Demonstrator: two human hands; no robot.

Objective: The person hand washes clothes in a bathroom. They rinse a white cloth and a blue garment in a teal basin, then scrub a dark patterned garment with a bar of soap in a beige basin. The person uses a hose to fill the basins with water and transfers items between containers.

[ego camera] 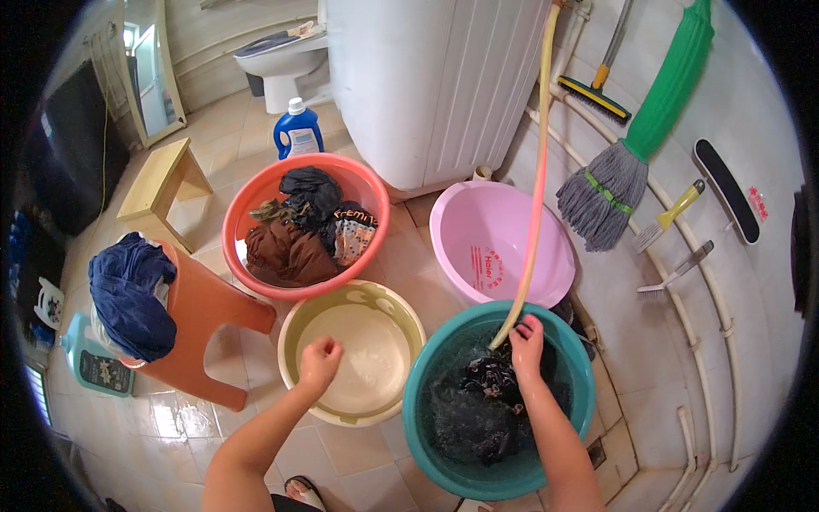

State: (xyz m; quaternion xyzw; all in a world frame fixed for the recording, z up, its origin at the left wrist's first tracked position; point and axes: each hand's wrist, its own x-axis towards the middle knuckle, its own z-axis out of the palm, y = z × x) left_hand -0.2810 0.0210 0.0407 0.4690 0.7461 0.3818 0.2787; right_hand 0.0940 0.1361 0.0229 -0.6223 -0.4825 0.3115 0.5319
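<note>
Over the right half of a teal basin (413,409), my right hand (528,352) pinches a bit of a dark garment (489,377). The rest of that garment lies in the dark water below, partly under the surface. Close beside my fingers hangs a yellowish hose (540,185), its end just over the water. My left hand (320,366) is curled into a loose fist above the left part of a cream and olive basin (291,358). Nothing shows in its fingers. Pale, cloudy water (365,365) stands in the cream basin.
An orange-red basin (233,256) holds clothes, behind the cream one. A pink basin (499,224) stands behind the teal one. At left, blue cloth (134,294) tops an orange stool (211,326). A detergent bottle (299,131), wooden stool (157,185) and washing machine (435,83) stand farther back. A mop (608,192) hangs right.
</note>
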